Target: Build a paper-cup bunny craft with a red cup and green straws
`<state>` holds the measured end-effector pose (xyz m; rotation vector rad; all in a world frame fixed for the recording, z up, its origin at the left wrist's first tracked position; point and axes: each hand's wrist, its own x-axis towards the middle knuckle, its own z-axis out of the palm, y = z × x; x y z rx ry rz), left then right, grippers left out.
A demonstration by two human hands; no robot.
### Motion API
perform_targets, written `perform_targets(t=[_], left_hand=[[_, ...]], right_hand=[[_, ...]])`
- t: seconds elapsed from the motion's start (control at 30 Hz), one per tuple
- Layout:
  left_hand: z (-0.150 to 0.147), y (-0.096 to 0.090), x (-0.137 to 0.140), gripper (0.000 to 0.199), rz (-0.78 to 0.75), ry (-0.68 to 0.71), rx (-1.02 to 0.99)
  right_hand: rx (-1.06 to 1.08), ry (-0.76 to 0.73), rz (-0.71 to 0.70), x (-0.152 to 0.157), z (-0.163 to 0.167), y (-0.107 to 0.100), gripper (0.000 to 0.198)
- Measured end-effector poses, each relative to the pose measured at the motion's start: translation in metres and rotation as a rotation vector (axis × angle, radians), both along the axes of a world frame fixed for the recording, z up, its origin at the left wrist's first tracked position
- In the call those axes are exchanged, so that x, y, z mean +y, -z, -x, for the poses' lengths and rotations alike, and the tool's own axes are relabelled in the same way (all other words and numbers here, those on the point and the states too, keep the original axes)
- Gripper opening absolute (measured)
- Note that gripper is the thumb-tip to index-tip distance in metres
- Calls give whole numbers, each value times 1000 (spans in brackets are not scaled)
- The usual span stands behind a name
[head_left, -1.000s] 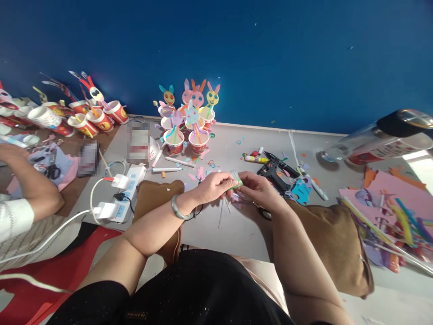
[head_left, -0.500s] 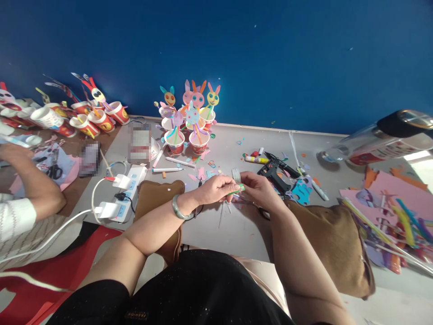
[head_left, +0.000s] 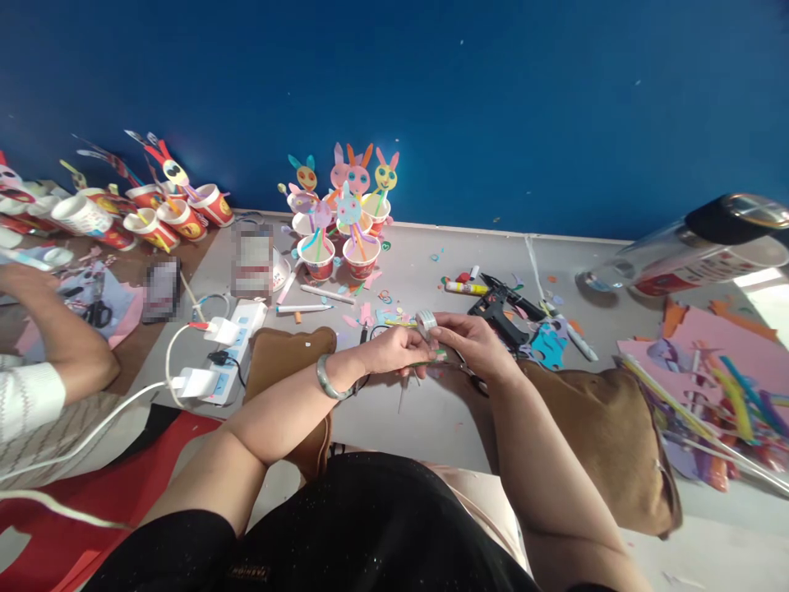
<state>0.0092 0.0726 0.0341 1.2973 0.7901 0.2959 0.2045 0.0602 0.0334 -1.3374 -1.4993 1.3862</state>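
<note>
1. Clock centred on the two hands, 12 toward the blue wall (head_left: 523,99).
2. I have the left hand (head_left: 394,349) with fingers nearly closed, pinching a thin green-and-white flat piece (head_left: 438,356) at their tips; grey-green round bangle (head_left: 333,380) on that wrist.
3. Right hand (head_left: 476,341): thumb and forefinger curled in on a small pale ridged curved piece (head_left: 425,321); other fingers partly hidden, can't tell their grip.
4. Both pieces sit between the hands, just above the grey flat counter (head_left: 370,432).
5. 7 o'clock, just below the hands: thin pale stick (head_left: 402,396).
6. 11 o'clock: cluster of red-and-white paper cups (head_left: 361,265) with coloured paper rabbit heads standing up from them.
7. 1 o'clock: yellow-and-white marker (head_left: 467,289).
8. 2 o'clock: black gun-shaped tool (head_left: 498,319), near; clear tilted bottle with black cap (head_left: 678,247), well apart.
9. 4 o'clock: brown fabric cushion (head_left: 597,444).
10. 9 o'clock: white rectangular power strip (head_left: 245,337); farther out, a co-worker's white sleeve (head_left: 30,399).
</note>
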Motion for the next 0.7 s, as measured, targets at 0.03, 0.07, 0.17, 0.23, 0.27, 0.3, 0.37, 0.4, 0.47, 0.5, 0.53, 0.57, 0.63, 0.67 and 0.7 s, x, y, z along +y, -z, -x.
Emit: perform_targets(t=[0.03, 0.07, 0.17, 0.23, 0.27, 0.3, 0.37, 0.4, 0.47, 0.5, 0.53, 0.57, 0.63, 0.67, 0.7], left_hand=[[0, 0, 0, 42, 12, -10, 3], [-1, 1, -1, 41, 24, -20, 4], [-2, 2, -1, 35, 51, -31, -4], [-2, 4, 0, 29, 61, -28, -19], [-2, 5, 0, 27, 64, -24, -31], [-3, 7, 1, 24, 65, -21, -43], [-3, 10, 2, 20, 66, -16, -70], [-4, 12, 3, 20, 65, -15, -82], [-4, 14, 4, 20, 60, -17, -93], [-5, 15, 4, 20, 58, -22, -92], [-5, 16, 4, 20, 59, -26, -87], [-5, 16, 4, 20, 63, -29, -80], [-6, 16, 5, 21, 69, -39, -57], [-6, 16, 5, 22, 65, -46, -42], [-6, 16, 5, 23, 52, -60, -32]], right_hand=[[7, 4, -8, 0, 1, -1, 38], [15, 5, -21, -1, 2, -2, 37], [54, -11, -57, -2, 4, -3, 39], [95, -27, -38, -4, 5, -4, 41], [117, -32, -21, -5, 5, -5, 41], [137, -37, -7, -5, 5, -6, 41], [162, -41, -3, -6, 6, -7, 40], [166, -42, -8, -7, 6, -8, 39], [165, -41, -31, -7, 6, -8, 38], [160, -37, -47, -7, 5, -8, 37], [155, -29, -64, -6, 5, -8, 37], [150, -21, -78, -6, 5, -8, 37], [143, 2, -97, -6, 6, -8, 37], [145, 11, -97, -7, 6, -8, 37], [155, 18, -96, -7, 6, -8, 36]])
